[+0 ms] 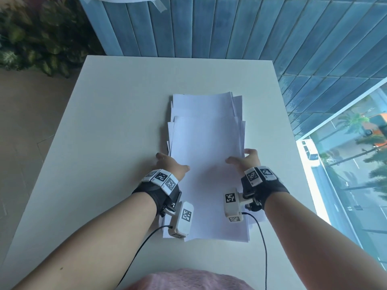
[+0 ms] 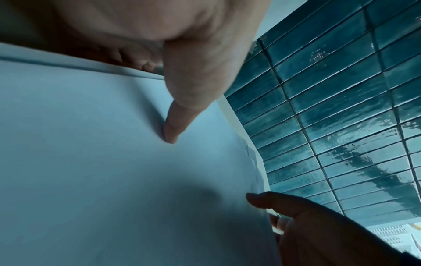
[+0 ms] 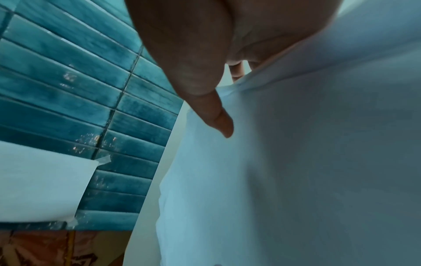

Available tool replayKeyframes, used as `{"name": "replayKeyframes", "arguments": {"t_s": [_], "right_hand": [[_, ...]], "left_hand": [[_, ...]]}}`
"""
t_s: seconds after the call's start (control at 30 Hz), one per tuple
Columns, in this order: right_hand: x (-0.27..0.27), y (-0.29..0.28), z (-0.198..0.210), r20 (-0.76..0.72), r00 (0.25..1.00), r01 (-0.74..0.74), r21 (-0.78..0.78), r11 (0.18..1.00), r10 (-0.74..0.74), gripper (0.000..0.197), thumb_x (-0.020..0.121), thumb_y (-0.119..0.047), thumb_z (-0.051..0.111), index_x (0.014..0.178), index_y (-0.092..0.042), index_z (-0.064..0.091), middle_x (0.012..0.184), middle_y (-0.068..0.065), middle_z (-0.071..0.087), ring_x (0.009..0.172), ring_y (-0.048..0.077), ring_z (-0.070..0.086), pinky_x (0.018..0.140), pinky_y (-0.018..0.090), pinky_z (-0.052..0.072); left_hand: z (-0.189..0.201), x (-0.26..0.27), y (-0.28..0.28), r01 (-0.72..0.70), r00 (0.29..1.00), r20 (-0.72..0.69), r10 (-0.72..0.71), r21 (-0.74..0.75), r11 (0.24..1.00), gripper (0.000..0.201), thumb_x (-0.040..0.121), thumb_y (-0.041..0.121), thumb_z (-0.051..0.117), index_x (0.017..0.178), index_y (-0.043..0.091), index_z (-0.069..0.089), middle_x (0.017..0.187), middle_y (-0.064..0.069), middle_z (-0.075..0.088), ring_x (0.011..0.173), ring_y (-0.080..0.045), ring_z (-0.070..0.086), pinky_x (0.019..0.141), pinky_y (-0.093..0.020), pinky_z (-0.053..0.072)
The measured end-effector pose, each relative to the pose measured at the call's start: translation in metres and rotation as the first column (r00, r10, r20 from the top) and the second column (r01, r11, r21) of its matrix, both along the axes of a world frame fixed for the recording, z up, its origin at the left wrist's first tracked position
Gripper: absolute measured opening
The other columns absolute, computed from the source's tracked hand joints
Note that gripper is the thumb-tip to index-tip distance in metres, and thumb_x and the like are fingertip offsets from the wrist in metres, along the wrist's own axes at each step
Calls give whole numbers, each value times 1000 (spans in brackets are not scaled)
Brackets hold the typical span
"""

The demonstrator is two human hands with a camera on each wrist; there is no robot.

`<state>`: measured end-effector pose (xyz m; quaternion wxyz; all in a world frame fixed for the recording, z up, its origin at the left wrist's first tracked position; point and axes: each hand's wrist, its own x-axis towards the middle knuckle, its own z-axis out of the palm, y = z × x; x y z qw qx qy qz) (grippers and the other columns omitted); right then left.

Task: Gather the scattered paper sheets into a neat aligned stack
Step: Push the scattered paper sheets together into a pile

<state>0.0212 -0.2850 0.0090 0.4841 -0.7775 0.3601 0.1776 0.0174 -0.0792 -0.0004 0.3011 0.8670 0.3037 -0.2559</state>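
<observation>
White paper sheets (image 1: 206,164) lie gathered in one pile at the middle of the desk (image 1: 109,114), the left hand (image 1: 170,165) and right hand (image 1: 244,161) each clasping a long side, thumb on top and fingers curled at the edge. Farther off, the far ends are staggered and fanned, so squaring the edges remains.

My forearms are bare. Each wrist carries a black strap (image 1: 270,190) topped by white blocks printed with black square codes (image 1: 161,177). A white camera box (image 1: 181,219) hangs inside each wrist, trailing a thin black cable (image 1: 264,243). Pink garment (image 1: 184,279) below.
</observation>
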Motion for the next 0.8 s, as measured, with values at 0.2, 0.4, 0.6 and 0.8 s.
{"name": "replayKeyframes", "arguments": {"t_s": [0.2, 0.4, 0.6, 0.8], "right_hand": [[-4, -12, 5, -81, 995, -55, -40, 998, 52, 41, 77, -6, 66, 117, 4, 57, 105, 15, 66, 95, 35, 64, 87, 42, 53], [-7, -15, 0, -66, 975, -217, -57, 974, 213, 54, 79, -7, 66, 129, -6, 44, 99, 11, 56, 82, 26, 54, 70, 33, 44], [-7, -16, -1, -41, 969, -247, -64, 967, 245, 55, 76, -12, 71, 125, -4, 48, 108, 14, 61, 85, 26, 55, 74, 34, 48], [-10, -20, -2, -14, 967, -253, -12, 967, 253, 36, 73, -15, 73, 105, -1, 64, 90, 11, 65, 77, 28, 62, 71, 34, 51]], "left_hand": [[-2, -10, -2, 104, 994, -32, -101, 132, 986, 69, 75, 46, 69, 131, 12, 48, 134, -13, 47, 124, -34, 48, 94, -37, 46], [0, -17, -23, 40, 998, 37, -43, 82, 996, 68, 80, 29, 67, 133, 1, 34, 135, -17, 29, 76, -26, 52, 71, -32, 39], [2, -12, -22, -5, 1000, 23, 6, -34, 999, 80, 79, 37, 68, 135, -1, 26, 128, -15, 48, 104, -33, 58, 92, -40, 50], [4, -8, -19, -127, 992, -40, 122, -159, 979, 91, 72, 37, 69, 144, 5, 25, 139, -12, 47, 123, -35, 52, 102, -46, 46]]}}
